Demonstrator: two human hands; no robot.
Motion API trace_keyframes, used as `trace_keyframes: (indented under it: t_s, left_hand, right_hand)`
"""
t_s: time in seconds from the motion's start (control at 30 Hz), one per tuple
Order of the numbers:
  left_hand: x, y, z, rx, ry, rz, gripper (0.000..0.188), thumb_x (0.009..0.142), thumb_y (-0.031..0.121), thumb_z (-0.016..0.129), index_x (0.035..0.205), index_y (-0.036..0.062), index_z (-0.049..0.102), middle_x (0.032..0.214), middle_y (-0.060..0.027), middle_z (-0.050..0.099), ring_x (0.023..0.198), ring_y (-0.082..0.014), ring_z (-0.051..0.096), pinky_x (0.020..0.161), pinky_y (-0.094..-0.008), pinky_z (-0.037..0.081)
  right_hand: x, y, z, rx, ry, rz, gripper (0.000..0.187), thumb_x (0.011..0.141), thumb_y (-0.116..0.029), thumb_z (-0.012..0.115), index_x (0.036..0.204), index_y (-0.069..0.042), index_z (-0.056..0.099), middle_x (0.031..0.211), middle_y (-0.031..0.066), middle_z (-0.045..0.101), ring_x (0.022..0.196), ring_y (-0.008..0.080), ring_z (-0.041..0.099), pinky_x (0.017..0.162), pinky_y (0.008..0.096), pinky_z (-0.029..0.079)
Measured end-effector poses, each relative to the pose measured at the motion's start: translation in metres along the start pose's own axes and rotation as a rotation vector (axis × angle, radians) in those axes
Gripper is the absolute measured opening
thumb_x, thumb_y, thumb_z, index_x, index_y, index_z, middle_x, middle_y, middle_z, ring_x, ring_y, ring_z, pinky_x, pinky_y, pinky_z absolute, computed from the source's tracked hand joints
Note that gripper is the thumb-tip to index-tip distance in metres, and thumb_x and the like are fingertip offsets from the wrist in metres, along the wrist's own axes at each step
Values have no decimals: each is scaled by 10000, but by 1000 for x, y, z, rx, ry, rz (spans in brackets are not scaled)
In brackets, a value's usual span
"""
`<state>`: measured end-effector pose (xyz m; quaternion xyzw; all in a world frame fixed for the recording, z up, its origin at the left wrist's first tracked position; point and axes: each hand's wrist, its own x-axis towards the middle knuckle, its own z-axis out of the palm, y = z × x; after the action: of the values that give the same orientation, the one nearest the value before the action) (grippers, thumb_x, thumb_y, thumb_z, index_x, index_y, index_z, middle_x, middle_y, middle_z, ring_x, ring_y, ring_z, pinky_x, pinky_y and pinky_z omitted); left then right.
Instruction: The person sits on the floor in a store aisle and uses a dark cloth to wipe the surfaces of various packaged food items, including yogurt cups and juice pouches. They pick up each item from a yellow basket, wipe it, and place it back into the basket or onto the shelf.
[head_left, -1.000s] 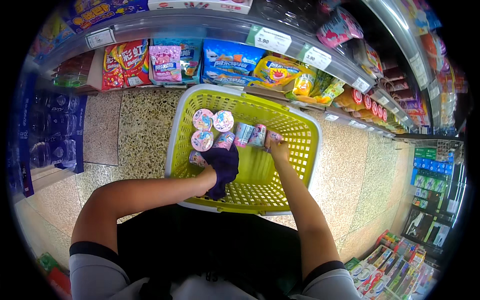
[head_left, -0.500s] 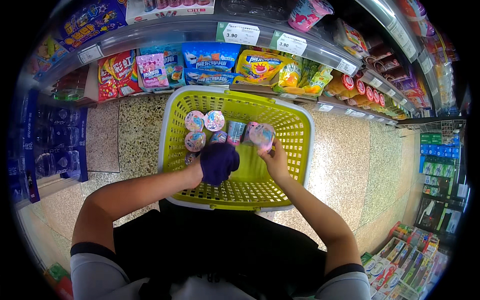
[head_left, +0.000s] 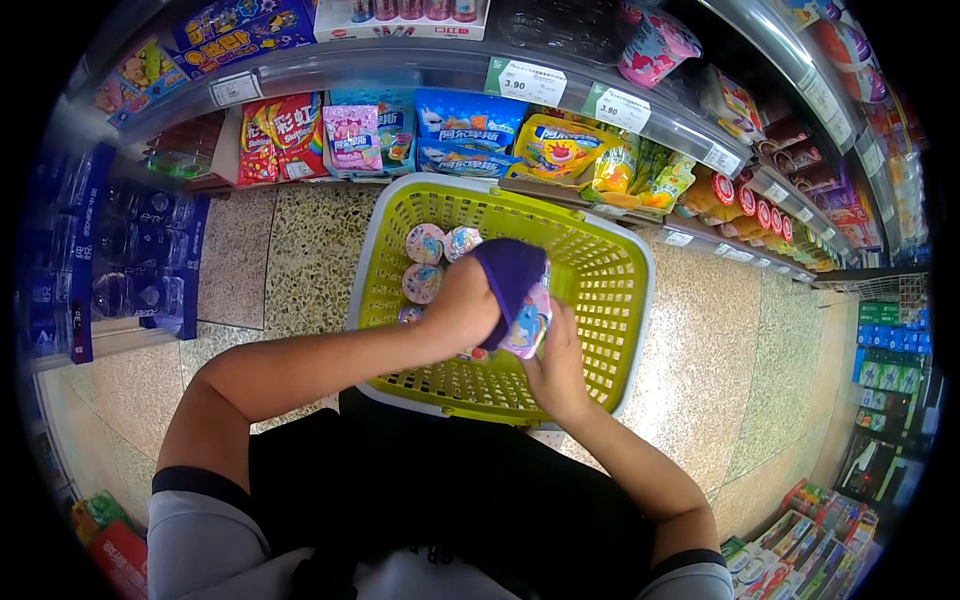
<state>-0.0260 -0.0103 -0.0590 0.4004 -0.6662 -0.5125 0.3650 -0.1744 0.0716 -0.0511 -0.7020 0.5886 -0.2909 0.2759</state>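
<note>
In the yellow-green basket, several small round cups with pink pony-print lids, among them one cup, stand at the left side. My right hand is closed on a pink pony-print cup, raised above the basket and tilted. My left hand bends over this cup from the left and touches or nearly touches it. A dark purple cloth covering, perhaps a glove, hides its fingers. My left forearm and this hand block part of the basket's inside.
Ahead, a shelf holds candy bags, boxes and price tags; its edge lies just beyond the basket. Blue-wrapped bottle packs stand left. Box displays are at lower right, and speckled floor tiles surround the basket.
My left hand has moved right and up, from beside the cups onto the held cup. My right hand has lowered that cup slightly and tilted it. The whole view has shifted a little.
</note>
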Motion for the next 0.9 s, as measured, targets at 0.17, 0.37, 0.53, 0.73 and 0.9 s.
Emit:
trace_keyframes:
  t_s: [0.17, 0.37, 0.53, 0.73, 0.9]
  left_hand:
    - [5, -4, -7, -732, 49, -582, 275, 877, 227, 545, 1059, 30, 604, 978, -49, 631, 847, -118, 600, 715, -268, 476]
    - [-1, -11, -9, -1019, -211, -578, 422, 933, 377, 428, 1234, 83, 461, 1063, -16, 578, 931, -119, 565, 790, -265, 454]
    - [-4, -22, -2, -859, -200, -535, 456, 950, 392, 392, 1270, 68, 416, 1168, -35, 523, 1056, -117, 511, 898, -288, 417]
    - [-6, -2, 9, -716, -100, -307, 413, 950, 412, 391, 1175, 78, 485, 1025, -8, 568, 894, -65, 547, 744, -235, 462]
    - [-8, 2, 1, -922, -119, -536, 430, 949, 423, 361, 1196, 91, 477, 1050, -29, 587, 910, -110, 591, 714, -256, 492]
  right_hand:
    - [-2, 0, -2, 482, -162, 98, 543, 832, -106, 616, 1274, 10, 323, 1128, 178, 479, 1012, 293, 507, 869, 350, 419]
    - [27, 10, -12, 530, -228, 276, 424, 906, -226, 539, 1226, 11, 393, 1028, 123, 566, 912, 192, 567, 798, 312, 454]
    - [35, -6, -14, 404, 127, 189, 506, 825, -281, 654, 1159, 29, 431, 932, 78, 572, 711, 109, 557, 591, 241, 457]
    - [38, -9, -20, 978, -68, 529, 376, 911, -304, 530, 1143, -15, 474, 903, 31, 585, 739, 90, 559, 638, 227, 460]
    - [36, 1, -20, 1218, -263, 548, 395, 930, -353, 466, 1183, -50, 483, 987, 38, 592, 786, 102, 547, 666, 259, 467]
